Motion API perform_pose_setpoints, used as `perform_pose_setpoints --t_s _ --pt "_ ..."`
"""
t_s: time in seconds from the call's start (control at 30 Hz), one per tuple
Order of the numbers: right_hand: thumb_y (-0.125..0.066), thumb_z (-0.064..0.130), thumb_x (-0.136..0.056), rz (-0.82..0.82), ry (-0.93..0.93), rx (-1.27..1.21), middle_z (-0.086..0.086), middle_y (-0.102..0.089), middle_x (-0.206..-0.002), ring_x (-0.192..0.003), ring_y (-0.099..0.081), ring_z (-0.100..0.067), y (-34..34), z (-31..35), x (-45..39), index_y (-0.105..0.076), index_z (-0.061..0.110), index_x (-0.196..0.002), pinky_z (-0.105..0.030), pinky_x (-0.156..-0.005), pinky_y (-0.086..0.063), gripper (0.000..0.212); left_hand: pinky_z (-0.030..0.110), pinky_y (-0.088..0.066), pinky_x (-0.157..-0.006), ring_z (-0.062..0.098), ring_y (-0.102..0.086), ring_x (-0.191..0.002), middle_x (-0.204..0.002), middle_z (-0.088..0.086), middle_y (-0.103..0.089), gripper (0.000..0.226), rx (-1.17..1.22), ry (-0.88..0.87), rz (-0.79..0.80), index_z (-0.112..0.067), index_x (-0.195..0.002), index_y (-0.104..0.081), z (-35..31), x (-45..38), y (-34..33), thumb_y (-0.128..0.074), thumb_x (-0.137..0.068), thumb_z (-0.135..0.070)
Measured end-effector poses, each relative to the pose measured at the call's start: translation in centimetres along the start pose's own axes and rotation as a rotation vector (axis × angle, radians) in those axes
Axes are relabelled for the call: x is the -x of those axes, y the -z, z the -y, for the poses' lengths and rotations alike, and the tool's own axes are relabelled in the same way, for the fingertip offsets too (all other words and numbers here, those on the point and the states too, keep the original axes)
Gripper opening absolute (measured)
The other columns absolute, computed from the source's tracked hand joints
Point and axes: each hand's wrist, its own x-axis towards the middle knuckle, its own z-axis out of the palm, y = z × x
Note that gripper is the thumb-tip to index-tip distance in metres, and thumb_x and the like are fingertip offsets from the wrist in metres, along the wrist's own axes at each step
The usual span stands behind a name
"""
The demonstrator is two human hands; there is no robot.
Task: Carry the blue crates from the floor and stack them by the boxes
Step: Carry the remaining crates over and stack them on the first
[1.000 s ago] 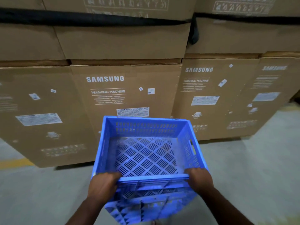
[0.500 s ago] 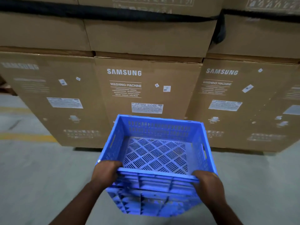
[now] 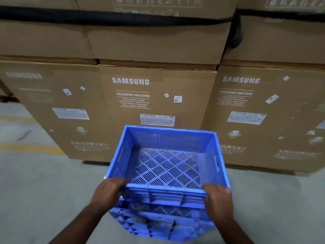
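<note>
Directly before the middle washing-machine box (image 3: 158, 95), the blue crate (image 3: 167, 166) is held clear of the floor (image 3: 44, 191), open side up, its far wall close to the carton face. Left hand (image 3: 107, 192) and right hand (image 3: 219, 199) are each clamped on a near corner of the rim, level and equally near. The crate extends straight ahead from both hands, so setting-down is judged a short forward-and-down movement.

The fingers of the left hand (image 3: 110, 192) and right hand (image 3: 219, 199) are hidden behind the blue crate (image 3: 167, 166) rim. The upper boxes (image 3: 158, 43) are cut off at the frame's top; small label print is blurred.
</note>
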Motion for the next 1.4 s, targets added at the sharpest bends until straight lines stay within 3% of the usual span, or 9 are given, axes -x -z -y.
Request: perform_pose_setpoints --t_s 0.2,0.43,0.57,0.67,0.83,1.0,1.1,1.27,1.4 --pt "-0.086 0.044 -0.054 0.183 -0.048 0.162 0.001 -0.067 -0.069 -0.071 -0.067 -0.025 -0.1 0.5 -5.2 -0.058 0.025 -0.071 -0.035 -0.065 -0.047 0.038 0.031 -0.048 -0.062 0.019 -0.068 -0.085 -0.086 -0.006 -0.071 0.03 -0.047 0.111 -0.061 -0.033 -0.099 -0.061 0.5 -3.3 1.1 -0.069 -0.07 -0.035" --pt "-0.054 0.032 -0.088 0.371 -0.04 0.268 -0.001 -0.071 -0.114 -0.11 -0.067 -0.023 1.9 2.2 -7.4 -0.061 0.028 -0.117 -0.035 -0.089 -0.052 0.03 0.033 -0.048 -0.071 0.02 -0.067 -0.097 -0.1 -0.007 -0.071 0.031 -0.114 0.068 0.026 -0.034 -0.107 -0.06 0.3 -3.8 1.9 -0.063 -0.078 -0.045" --pt "-0.06 0.036 -0.082 0.282 -0.029 0.247 -0.003 -0.074 -0.097 -0.094 -0.072 -0.023 1.2 3.0 -4.0 -0.066 0.03 -0.107 -0.036 -0.077 -0.056 0.026 0.032 -0.05 -0.075 0.018 -0.066 -0.102 -0.107 -0.008 -0.07 0.038 -0.158 0.048 0.099 -0.037 -0.113 -0.058 1.5 -4.2 2.8 -0.06 -0.077 -0.047" --pt "-0.087 0.052 -0.045 0.31 -0.092 0.171 0.001 -0.065 -0.055 -0.048 -0.066 -0.019 -0.4 2.8 -1.2 -0.062 0.033 -0.077 -0.032 -0.039 -0.049 0.044 0.033 -0.05 -0.068 0.019 -0.067 -0.096 -0.099 -0.008 -0.071 0.034 -0.215 -0.031 0.067 -0.035 -0.105 -0.061 2.6 -4.4 3.6 -0.063 -0.075 -0.048" --pt "-0.081 0.037 -0.047 0.309 -0.162 0.039 0.004 -0.057 -0.047 -0.037 -0.058 -0.018 -3.5 4.9 1.3 -0.054 0.03 -0.071 -0.028 -0.031 -0.04 0.037 0.027 -0.044 -0.054 0.013 -0.068 -0.077 -0.079 -0.012 -0.069 0.026 -0.198 -0.057 -0.109 -0.039 -0.095 -0.064 3.9 -2.2 3.9 -0.072 -0.07 -0.04" --pt "-0.057 0.039 -0.079 0.343 -0.216 -0.012 0.009 -0.076 -0.093 -0.088 -0.073 -0.015 -6.4 3.8 0.8 -0.065 0.047 -0.108 -0.033 -0.077 -0.057 0.031 0.025 -0.045 -0.05 0.011 -0.068 -0.067 -0.074 -0.015 -0.07 0.027 -0.166 0.011 -0.028 -0.042 -0.093 -0.063 3.6 -0.3 0.9 -0.066 -0.067 -0.048" --pt "-0.059 0.051 -0.08 0.38 -0.155 -0.066 0.005 -0.075 -0.104 -0.099 -0.071 -0.02 -5.6 2.6 -0.2 -0.059 0.048 -0.113 -0.036 -0.085 -0.054 0.034 0.022 -0.046 -0.051 0.008 -0.067 -0.067 -0.075 -0.018 -0.07 0.027 -0.107 0.009 -0.058 -0.042 -0.092 -0.066 2.1 -0.8 0.1 -0.064 -0.066 -0.044" --pt "-0.086 0.053 -0.055 0.17 -0.136 0.043 0.006 -0.068 -0.065 -0.06 -0.069 -0.019 1.2 1.9 -2.9 -0.062 0.028 -0.072 -0.028 -0.045 -0.047 0.038 0.026 -0.045 -0.067 0.007 -0.063 -0.076 -0.077 -0.013 -0.068 0.02 0.219 -0.136 -0.005 -0.024 -0.092 -0.068 3.4 -5.7 3.2 -0.071 -0.076 -0.036" --pt "-0.089 0.054 -0.047 0.219 -0.172 0.101 0.003 -0.065 -0.058 -0.054 -0.067 -0.021 1.4 2.1 -2.6 -0.059 0.031 -0.065 -0.03 -0.043 -0.047 0.042 0.015 -0.042 -0.071 -0.012 -0.056 -0.075 -0.079 -0.03 -0.066 0.02 0.304 -0.141 -0.081 -0.035 -0.093 -0.07 2.0 -5.6 2.0 -0.073 -0.075 -0.028"
